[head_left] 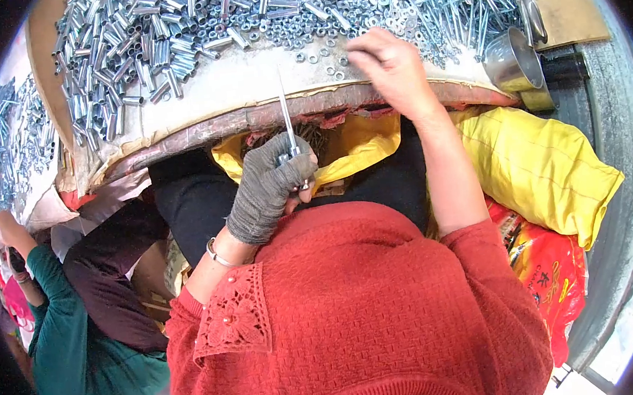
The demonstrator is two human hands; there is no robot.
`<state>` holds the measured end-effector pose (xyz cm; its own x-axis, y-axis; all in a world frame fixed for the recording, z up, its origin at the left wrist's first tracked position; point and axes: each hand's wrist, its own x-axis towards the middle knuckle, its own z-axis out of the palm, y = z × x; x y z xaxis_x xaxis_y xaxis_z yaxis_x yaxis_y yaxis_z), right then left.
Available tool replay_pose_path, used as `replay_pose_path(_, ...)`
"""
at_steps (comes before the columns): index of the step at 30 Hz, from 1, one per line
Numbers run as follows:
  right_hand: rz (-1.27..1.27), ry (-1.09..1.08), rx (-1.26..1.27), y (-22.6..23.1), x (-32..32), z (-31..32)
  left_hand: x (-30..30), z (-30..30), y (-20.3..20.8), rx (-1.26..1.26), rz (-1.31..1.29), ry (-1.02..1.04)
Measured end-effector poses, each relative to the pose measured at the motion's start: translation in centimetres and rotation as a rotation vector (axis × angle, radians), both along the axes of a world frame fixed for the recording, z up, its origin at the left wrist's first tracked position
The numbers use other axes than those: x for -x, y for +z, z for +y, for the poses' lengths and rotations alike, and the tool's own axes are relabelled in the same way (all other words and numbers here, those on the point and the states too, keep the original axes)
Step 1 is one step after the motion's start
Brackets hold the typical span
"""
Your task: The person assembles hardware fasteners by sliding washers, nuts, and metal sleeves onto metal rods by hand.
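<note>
My left hand (263,190), in a grey knitted fingerless glove, is closed round a few long metal bolts in front of my lap. One bolt's thin shank (285,111) points up toward the table; bolt heads (302,187) show below the fingers. Over the table's near edge is my bare right hand (393,66), its thumb and fingers curled together beside loose nuts (331,70). Whatever lies between those fingertips is hidden. Beyond the hand are flat washers (401,24), with a heap of long bolts (465,11) to the right.
Short metal tubes (152,51) cover the table's left part. A metal cup (514,62) hangs at the right edge. A yellow sack (311,170) lies open under the edge; another yellow sack (542,171) rests at right. A co-worker in a green sleeve (68,325) sits at left.
</note>
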<state>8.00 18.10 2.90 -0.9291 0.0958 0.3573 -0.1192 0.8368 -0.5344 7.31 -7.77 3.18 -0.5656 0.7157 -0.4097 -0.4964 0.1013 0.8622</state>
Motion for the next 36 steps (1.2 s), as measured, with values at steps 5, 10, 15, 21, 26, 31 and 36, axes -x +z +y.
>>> replay_pose_path(5, -0.168, -0.136, -0.306, -0.2, 0.7, -2.0, -0.2, -0.2, 0.4, -0.018, 0.026, 0.0)
replay_pose_path(10, -0.117, -0.159, 0.134, 0.0, -0.6, 1.0, -0.2, -0.6, 0.3, -0.023, 0.011, 0.042)
replay_pose_path(15, -0.094, -0.102, -0.158, -0.6, -0.7, 1.3, -0.2, -0.6, 0.4, -0.073, 0.07, 0.003)
replay_pose_path(21, -0.314, -0.254, -0.333, 0.7, -0.7, 0.2, 0.2, -1.0, 0.5, -0.05, 0.141, 0.014)
replay_pose_path(26, -0.17, -0.182, -0.434, 2.3, -1.6, -1.8, 1.5, -2.0, -2.2, 0.285, 0.763, -0.11)
replay_pose_path(31, -0.356, 0.223, 0.754, 5.3, -4.0, -4.2, 0.9, -1.3, -0.7, 0.396, 1.094, -0.163)
replay_pose_path(36, -0.245, 0.111, 0.948, 4.8, -4.7, -4.4, 0.8, -1.0, -0.5, 0.363, 1.158, -0.18)
